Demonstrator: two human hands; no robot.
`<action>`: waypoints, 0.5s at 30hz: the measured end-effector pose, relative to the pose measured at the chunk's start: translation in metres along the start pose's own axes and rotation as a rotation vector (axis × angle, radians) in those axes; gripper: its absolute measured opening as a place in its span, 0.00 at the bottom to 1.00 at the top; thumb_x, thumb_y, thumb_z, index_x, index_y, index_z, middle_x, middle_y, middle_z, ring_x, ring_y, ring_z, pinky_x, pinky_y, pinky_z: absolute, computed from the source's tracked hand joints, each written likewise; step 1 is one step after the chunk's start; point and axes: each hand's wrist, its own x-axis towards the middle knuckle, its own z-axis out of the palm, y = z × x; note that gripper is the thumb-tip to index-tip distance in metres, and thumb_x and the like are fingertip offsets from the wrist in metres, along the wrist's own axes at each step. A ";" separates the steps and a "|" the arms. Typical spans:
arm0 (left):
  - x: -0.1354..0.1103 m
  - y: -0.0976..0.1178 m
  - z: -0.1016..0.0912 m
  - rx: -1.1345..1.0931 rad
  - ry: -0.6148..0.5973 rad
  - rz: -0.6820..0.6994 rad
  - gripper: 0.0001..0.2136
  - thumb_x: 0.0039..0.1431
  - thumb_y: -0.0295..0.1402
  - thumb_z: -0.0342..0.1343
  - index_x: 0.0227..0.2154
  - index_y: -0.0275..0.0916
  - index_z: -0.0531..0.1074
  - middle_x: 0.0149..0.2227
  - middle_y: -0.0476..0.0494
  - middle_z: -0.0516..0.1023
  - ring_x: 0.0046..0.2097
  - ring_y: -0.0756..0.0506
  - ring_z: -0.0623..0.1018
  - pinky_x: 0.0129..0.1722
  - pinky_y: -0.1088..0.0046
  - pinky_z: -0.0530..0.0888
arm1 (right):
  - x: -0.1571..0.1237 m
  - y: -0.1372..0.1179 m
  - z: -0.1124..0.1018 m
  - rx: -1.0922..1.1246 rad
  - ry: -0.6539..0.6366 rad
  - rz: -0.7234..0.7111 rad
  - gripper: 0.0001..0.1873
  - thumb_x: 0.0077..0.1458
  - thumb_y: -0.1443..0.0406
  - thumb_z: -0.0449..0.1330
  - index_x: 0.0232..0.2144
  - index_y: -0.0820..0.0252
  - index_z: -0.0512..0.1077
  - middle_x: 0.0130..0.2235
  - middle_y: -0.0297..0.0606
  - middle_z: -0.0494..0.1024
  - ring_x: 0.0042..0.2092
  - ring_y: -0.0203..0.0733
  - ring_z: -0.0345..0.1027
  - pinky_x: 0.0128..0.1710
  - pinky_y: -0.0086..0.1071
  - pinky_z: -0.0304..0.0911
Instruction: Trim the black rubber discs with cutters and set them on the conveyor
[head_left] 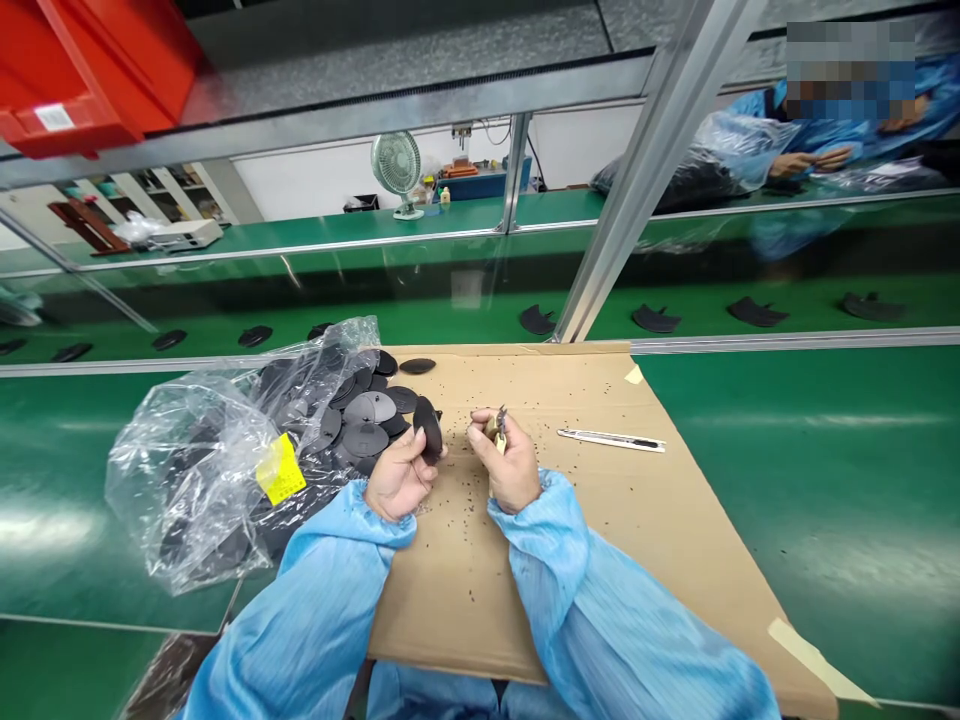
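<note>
My left hand (pixel 397 478) is closed on a black oval plastic disc (pixel 428 430), held upright on its edge between thumb and fingers. A short gap to the right, my right hand (pixel 514 468) grips small cutting pliers (pixel 501 425) with pale yellow handles; their metal jaws point up and away from me. Most of the handles are hidden in the palm. Beside my left hand, a clear plastic bag (pixel 195 450) with a yellow label lies on its side, and many similar black discs (pixel 365 438) spill from its mouth. Tiny black scraps dot the cardboard (pixel 600 540) under both hands.
A white utility knife (pixel 611 440) lies on the cardboard to the right. Beyond it runs a green conveyor (pixel 457 325) carrying spaced black parts. A slanted metal post (pixel 637 190) rises behind. A red bin (pixel 90 75) sits overhead at left; a co-worker's hands (pixel 810 162) show far right.
</note>
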 end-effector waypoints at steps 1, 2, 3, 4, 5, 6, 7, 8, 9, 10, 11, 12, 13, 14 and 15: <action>0.000 0.001 0.001 -0.022 0.001 -0.024 0.03 0.55 0.23 0.54 0.34 0.34 0.68 0.30 0.45 0.70 0.29 0.53 0.73 0.14 0.87 0.60 | 0.000 0.000 0.000 -0.001 0.002 0.001 0.13 0.50 0.59 0.60 0.37 0.59 0.68 0.30 0.33 0.70 0.31 0.36 0.64 0.35 0.31 0.62; -0.001 0.002 0.001 -0.040 -0.002 -0.045 0.04 0.56 0.23 0.52 0.34 0.34 0.68 0.30 0.45 0.69 0.28 0.53 0.73 0.13 0.87 0.59 | 0.000 0.001 0.000 -0.006 0.003 0.001 0.13 0.50 0.59 0.60 0.37 0.59 0.69 0.30 0.33 0.70 0.31 0.36 0.64 0.35 0.31 0.63; -0.001 0.003 0.002 -0.056 -0.007 -0.064 0.04 0.57 0.23 0.50 0.35 0.33 0.68 0.29 0.45 0.68 0.27 0.54 0.72 0.13 0.88 0.58 | 0.000 0.001 0.000 -0.013 0.004 0.000 0.13 0.50 0.59 0.61 0.37 0.59 0.69 0.30 0.33 0.71 0.31 0.36 0.64 0.35 0.31 0.63; -0.002 0.004 0.003 -0.072 -0.013 -0.079 0.05 0.58 0.23 0.49 0.35 0.33 0.68 0.29 0.45 0.68 0.27 0.54 0.71 0.13 0.88 0.58 | 0.001 0.001 0.000 -0.022 0.005 -0.002 0.13 0.50 0.58 0.61 0.37 0.59 0.69 0.30 0.33 0.71 0.32 0.36 0.64 0.35 0.31 0.63; -0.002 0.005 0.003 -0.086 -0.017 -0.088 0.05 0.58 0.23 0.48 0.35 0.32 0.68 0.29 0.45 0.67 0.26 0.55 0.70 0.13 0.88 0.58 | 0.001 0.001 0.000 -0.032 0.006 -0.004 0.13 0.50 0.58 0.60 0.37 0.59 0.69 0.30 0.33 0.71 0.32 0.37 0.65 0.35 0.32 0.63; -0.003 0.005 0.003 -0.097 -0.024 -0.094 0.05 0.58 0.23 0.48 0.35 0.33 0.68 0.29 0.45 0.66 0.25 0.55 0.68 0.13 0.88 0.58 | 0.001 0.001 0.000 -0.044 0.004 -0.005 0.14 0.50 0.58 0.60 0.37 0.59 0.69 0.30 0.33 0.71 0.31 0.37 0.65 0.35 0.32 0.63; -0.003 0.006 0.002 -0.104 -0.033 -0.097 0.04 0.58 0.24 0.48 0.35 0.33 0.68 0.29 0.45 0.65 0.25 0.56 0.67 0.13 0.88 0.58 | 0.001 0.001 0.000 -0.056 0.003 -0.006 0.14 0.50 0.58 0.60 0.37 0.59 0.69 0.29 0.33 0.71 0.31 0.37 0.65 0.35 0.32 0.63; -0.003 0.006 0.002 -0.107 -0.047 -0.096 0.04 0.58 0.24 0.48 0.35 0.33 0.68 0.29 0.46 0.64 0.24 0.56 0.66 0.14 0.88 0.58 | 0.001 0.001 0.000 -0.065 0.002 -0.009 0.14 0.50 0.58 0.60 0.36 0.59 0.69 0.29 0.34 0.71 0.31 0.37 0.65 0.35 0.32 0.64; -0.004 0.006 0.001 -0.106 -0.065 -0.094 0.05 0.58 0.24 0.49 0.35 0.34 0.68 0.28 0.46 0.64 0.24 0.56 0.66 0.13 0.88 0.57 | 0.001 0.002 0.000 -0.070 0.002 -0.012 0.13 0.50 0.58 0.60 0.36 0.59 0.69 0.29 0.34 0.71 0.31 0.38 0.65 0.35 0.33 0.64; -0.004 0.006 0.000 -0.103 -0.088 -0.091 0.06 0.57 0.24 0.49 0.37 0.34 0.68 0.28 0.46 0.63 0.24 0.56 0.65 0.13 0.88 0.57 | 0.001 0.002 0.000 -0.071 0.002 -0.016 0.13 0.50 0.58 0.60 0.36 0.59 0.69 0.29 0.34 0.70 0.31 0.38 0.64 0.35 0.33 0.64; -0.004 0.005 0.000 -0.097 -0.110 -0.088 0.07 0.57 0.25 0.50 0.39 0.35 0.68 0.28 0.47 0.63 0.24 0.56 0.65 0.13 0.88 0.57 | 0.001 0.003 0.000 -0.069 0.005 -0.019 0.13 0.50 0.58 0.60 0.36 0.59 0.69 0.29 0.34 0.70 0.31 0.38 0.64 0.35 0.33 0.64; -0.004 0.005 -0.001 -0.088 -0.130 -0.084 0.09 0.57 0.25 0.50 0.41 0.36 0.68 0.28 0.47 0.63 0.24 0.56 0.65 0.13 0.88 0.57 | 0.001 0.004 0.000 -0.067 0.011 -0.022 0.13 0.50 0.58 0.60 0.36 0.59 0.69 0.29 0.34 0.70 0.32 0.38 0.64 0.35 0.33 0.64; -0.004 0.005 -0.001 -0.075 -0.145 -0.080 0.11 0.57 0.25 0.50 0.44 0.38 0.67 0.28 0.47 0.63 0.24 0.55 0.65 0.13 0.88 0.56 | 0.002 0.005 0.000 -0.066 0.020 -0.021 0.13 0.50 0.58 0.60 0.36 0.59 0.69 0.29 0.34 0.70 0.32 0.38 0.64 0.36 0.33 0.64; -0.004 0.005 -0.002 -0.061 -0.156 -0.075 0.13 0.57 0.25 0.50 0.46 0.39 0.66 0.28 0.47 0.63 0.23 0.55 0.65 0.14 0.88 0.56 | 0.002 0.007 0.000 -0.066 0.032 -0.015 0.13 0.51 0.57 0.60 0.36 0.59 0.69 0.29 0.34 0.70 0.32 0.38 0.64 0.35 0.33 0.64; -0.004 0.004 -0.002 -0.048 -0.165 -0.070 0.15 0.57 0.26 0.50 0.47 0.40 0.66 0.28 0.47 0.63 0.23 0.55 0.65 0.14 0.88 0.56 | 0.002 0.009 0.000 -0.065 0.045 -0.007 0.13 0.51 0.57 0.59 0.36 0.59 0.69 0.30 0.34 0.70 0.31 0.38 0.64 0.35 0.33 0.64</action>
